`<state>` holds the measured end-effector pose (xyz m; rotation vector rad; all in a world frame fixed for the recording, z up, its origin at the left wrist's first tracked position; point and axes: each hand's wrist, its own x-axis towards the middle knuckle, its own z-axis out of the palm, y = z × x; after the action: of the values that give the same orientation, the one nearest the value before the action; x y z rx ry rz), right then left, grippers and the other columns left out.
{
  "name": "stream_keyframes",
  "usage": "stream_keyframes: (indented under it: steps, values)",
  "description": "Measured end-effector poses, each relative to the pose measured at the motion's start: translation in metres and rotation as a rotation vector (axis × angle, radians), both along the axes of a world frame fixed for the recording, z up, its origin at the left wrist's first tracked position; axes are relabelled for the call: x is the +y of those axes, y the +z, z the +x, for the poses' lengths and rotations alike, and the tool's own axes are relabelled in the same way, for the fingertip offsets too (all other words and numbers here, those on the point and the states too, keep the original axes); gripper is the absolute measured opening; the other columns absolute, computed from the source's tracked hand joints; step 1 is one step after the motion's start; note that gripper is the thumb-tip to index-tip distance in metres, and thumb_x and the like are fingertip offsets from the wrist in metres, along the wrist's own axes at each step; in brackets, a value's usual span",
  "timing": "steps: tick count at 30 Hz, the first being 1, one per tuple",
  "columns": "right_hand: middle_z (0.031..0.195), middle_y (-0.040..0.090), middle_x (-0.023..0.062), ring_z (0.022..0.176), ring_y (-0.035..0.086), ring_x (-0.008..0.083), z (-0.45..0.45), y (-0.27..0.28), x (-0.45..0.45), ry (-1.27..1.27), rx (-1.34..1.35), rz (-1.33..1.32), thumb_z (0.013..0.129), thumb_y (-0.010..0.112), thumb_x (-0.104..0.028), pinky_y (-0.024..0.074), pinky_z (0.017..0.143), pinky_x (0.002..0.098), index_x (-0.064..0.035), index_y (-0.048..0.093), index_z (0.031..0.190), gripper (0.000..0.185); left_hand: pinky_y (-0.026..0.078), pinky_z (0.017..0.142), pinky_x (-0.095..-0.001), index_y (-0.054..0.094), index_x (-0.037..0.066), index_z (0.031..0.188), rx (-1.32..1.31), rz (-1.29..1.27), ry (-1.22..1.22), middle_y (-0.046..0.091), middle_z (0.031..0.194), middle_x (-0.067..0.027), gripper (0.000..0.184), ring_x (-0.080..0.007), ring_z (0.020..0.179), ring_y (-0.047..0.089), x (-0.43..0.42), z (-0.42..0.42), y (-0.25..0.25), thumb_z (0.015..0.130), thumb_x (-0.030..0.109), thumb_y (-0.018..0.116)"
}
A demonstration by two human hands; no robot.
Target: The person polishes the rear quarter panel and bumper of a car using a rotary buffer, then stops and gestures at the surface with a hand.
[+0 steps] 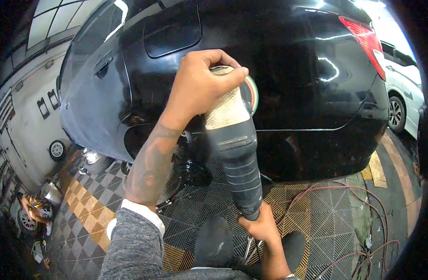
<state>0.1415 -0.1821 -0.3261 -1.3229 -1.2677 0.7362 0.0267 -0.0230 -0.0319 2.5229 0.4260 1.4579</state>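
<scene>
My left hand (202, 84) is wrapped over the head of a car polisher (235, 149), which has a black ribbed body and a light, textured cover at its front. Around the rear end of the polisher closes my right hand (260, 226). The round pad (252, 93), edged in green and red, shows beside the head and faces the glossy black rear side panel (288, 70) of a car. Whether the pad touches the paint is hidden by the tool. Above my left hand is the fuel flap (172, 30), and a red tail light (363, 42) sits further right.
A red hose (382, 219) loops across the tiled floor on the right. At far left a person (34, 207) sits by a wheel (27, 221). Another wheel (57, 150) leans on the wall. A white car (405, 84) stands at right. Metal tools (249, 247) lie near my feet.
</scene>
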Motion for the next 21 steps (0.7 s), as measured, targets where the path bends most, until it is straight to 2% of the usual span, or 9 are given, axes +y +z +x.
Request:
stream_keyframes:
  steps: [2, 4, 8, 9, 13, 21]
  values:
    - [0.107, 0.075, 0.02, 0.101, 0.073, 0.0329, -0.005, 0.004, 0.005, 0.021, -0.003, 0.053, 0.07, 0.08, -0.014, 0.0545, 0.092, 0.0414, -0.0009, 0.064, 0.121, 0.055, 0.053, 0.068, -0.0263, 0.075, 0.0, 0.09, 0.003, 0.034, 0.023, 0.074, 0.082, -0.0059, 0.027, -0.0089, 0.072, 0.066, 0.002, -0.009, 0.001, 0.085, 0.025, 0.08]
    - [0.107, 0.075, 0.0206, 0.101, 0.073, 0.035, -0.008, 0.007, 0.011, 0.039, -0.005, 0.108, 0.07, 0.08, -0.015, 0.0545, 0.092, 0.0418, -0.001, 0.064, 0.122, 0.056, 0.054, 0.07, -0.0286, 0.076, 0.0, 0.087, -0.038, 0.016, 0.073, 0.075, 0.08, -0.0099, 0.029, -0.0136, 0.071, 0.069, 0.005, -0.022, -0.002, 0.082, 0.028, 0.08]
    - [0.108, 0.074, 0.0239, 0.103, 0.071, 0.0412, -0.016, 0.006, 0.028, 0.071, -0.101, 0.036, 0.071, 0.08, -0.017, 0.0547, 0.093, 0.0444, -0.0026, 0.062, 0.126, 0.06, 0.053, 0.071, -0.0274, 0.076, -0.001, 0.09, -0.089, -0.017, 0.081, 0.074, 0.08, -0.0088, 0.028, -0.0113, 0.074, 0.068, 0.031, -0.055, -0.011, 0.083, 0.025, 0.081]
    - [0.108, 0.073, 0.0252, 0.104, 0.07, 0.043, -0.019, 0.01, 0.032, 0.093, -0.129, 0.067, 0.071, 0.08, -0.017, 0.0546, 0.093, 0.0455, -0.003, 0.061, 0.128, 0.061, 0.053, 0.073, -0.0274, 0.073, -0.001, 0.091, -0.077, -0.017, 0.086, 0.075, 0.084, -0.0074, 0.019, -0.0123, 0.078, 0.069, 0.035, -0.064, -0.013, 0.088, 0.018, 0.077]
    - [0.106, 0.071, 0.0288, 0.103, 0.068, 0.0476, -0.032, 0.017, 0.052, 0.148, -0.227, 0.037, 0.072, 0.08, -0.018, 0.0547, 0.093, 0.0495, -0.0022, 0.057, 0.131, 0.065, 0.053, 0.075, -0.028, 0.073, -0.002, 0.089, -0.153, -0.065, 0.119, 0.075, 0.085, -0.0079, 0.021, -0.013, 0.079, 0.067, 0.053, -0.103, -0.02, 0.092, 0.019, 0.073]
    - [0.099, 0.071, 0.0299, 0.095, 0.068, 0.0491, -0.054, 0.031, 0.082, 0.232, -0.348, 0.063, 0.073, 0.08, -0.022, 0.0553, 0.087, 0.0529, 0.0013, 0.056, 0.124, 0.061, 0.053, 0.073, -0.028, 0.072, -0.004, 0.089, -0.351, -0.176, 0.072, 0.074, 0.085, -0.0094, 0.021, -0.0131, 0.077, 0.067, 0.092, -0.169, -0.037, 0.093, 0.017, 0.074]
